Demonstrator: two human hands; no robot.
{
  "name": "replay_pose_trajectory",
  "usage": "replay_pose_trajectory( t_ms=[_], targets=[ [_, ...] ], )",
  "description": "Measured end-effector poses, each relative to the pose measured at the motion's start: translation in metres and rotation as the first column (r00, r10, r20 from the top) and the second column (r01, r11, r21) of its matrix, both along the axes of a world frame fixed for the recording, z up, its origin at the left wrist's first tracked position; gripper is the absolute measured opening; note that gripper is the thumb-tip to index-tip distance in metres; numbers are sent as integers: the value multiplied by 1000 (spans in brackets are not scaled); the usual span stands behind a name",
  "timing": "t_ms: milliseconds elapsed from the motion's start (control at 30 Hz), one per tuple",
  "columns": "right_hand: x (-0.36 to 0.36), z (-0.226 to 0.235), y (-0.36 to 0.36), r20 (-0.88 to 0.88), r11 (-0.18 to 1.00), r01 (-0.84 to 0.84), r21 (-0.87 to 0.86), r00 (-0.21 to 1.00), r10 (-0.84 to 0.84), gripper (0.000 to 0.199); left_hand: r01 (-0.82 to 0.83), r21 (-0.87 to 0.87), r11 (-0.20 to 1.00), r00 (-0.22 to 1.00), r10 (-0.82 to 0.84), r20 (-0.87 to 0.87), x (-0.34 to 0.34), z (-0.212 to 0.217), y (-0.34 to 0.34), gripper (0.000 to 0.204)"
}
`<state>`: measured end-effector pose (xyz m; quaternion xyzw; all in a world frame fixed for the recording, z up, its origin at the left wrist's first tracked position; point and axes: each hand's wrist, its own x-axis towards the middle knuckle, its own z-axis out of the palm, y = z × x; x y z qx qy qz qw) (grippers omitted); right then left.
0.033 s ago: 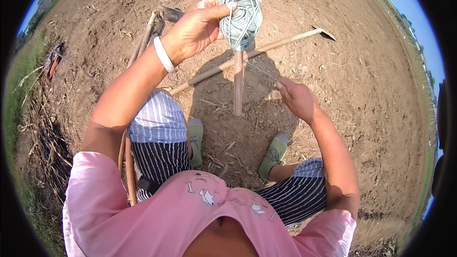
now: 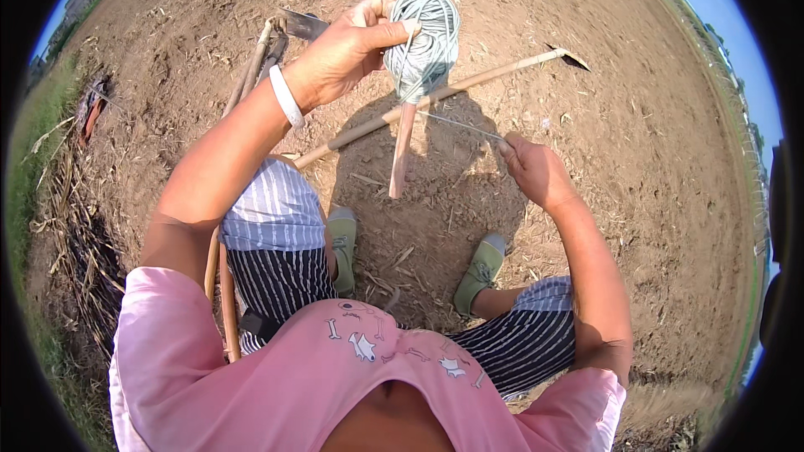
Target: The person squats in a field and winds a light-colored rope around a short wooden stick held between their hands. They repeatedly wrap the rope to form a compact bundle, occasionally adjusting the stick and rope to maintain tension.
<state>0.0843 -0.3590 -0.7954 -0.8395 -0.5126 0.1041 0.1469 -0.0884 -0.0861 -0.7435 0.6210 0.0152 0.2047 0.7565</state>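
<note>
A pale green ball of string (image 2: pixel 425 46) is wound around a wooden stick (image 2: pixel 402 151), whose two ends stick out above and below it. My left hand (image 2: pixel 356 46) grips the ball from its left side, thumb pressed on the strands. From the ball's lower end a length of string (image 2: pixel 461 125) runs taut to the right. It ends in the closed fingers of my right hand (image 2: pixel 538 169), held lower and apart from the ball. The fingers of my left hand behind the ball are hidden.
On the bare soil behind the stick lies a long-handled hoe (image 2: pixel 486 78). Another tool with a dark metal blade (image 2: pixel 303 25) leans by my left leg. My green shoes (image 2: pixel 481 274) stand on the ground. Dry stalks (image 2: pixel 84 259) and grass edge the left side.
The stick has tilted, its lower end swinging left and its upper end right. The ball sits slightly lower. My right hand has moved a little to the right with the string.
</note>
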Motion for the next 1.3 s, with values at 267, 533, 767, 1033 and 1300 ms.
replay_pose_trajectory(
  t_ms=[267, 533, 767, 1033, 1300],
  targets=[
    [16, 38, -28, 402, 961, 57, 269, 901, -166, 18, 317, 947, 54, 938, 132, -321, -4, -34, -12, 36],
    [48, 7, -32, -208, 945, 227, 237, 962, -179, 26, 156, 897, 415, 966, -253, -50, -14, -1, -73, 33],
    [26, 10, -27, -51, 956, 87, 282, 996, -76, 28, -305, 267, 914, 936, 236, 261, 11, 3, -32, 26],
    [-63, 36, 16, -86, 896, -344, 279, 921, 380, 18, -429, -114, 896, 895, 438, 81, 2, -8, 48, 25],
    [18, -16, -5, 175, 968, -67, 243, 984, 24, 17, -50, 65, 997, 988, 59, -146, 4, -47, 32, 50]
  ],
)
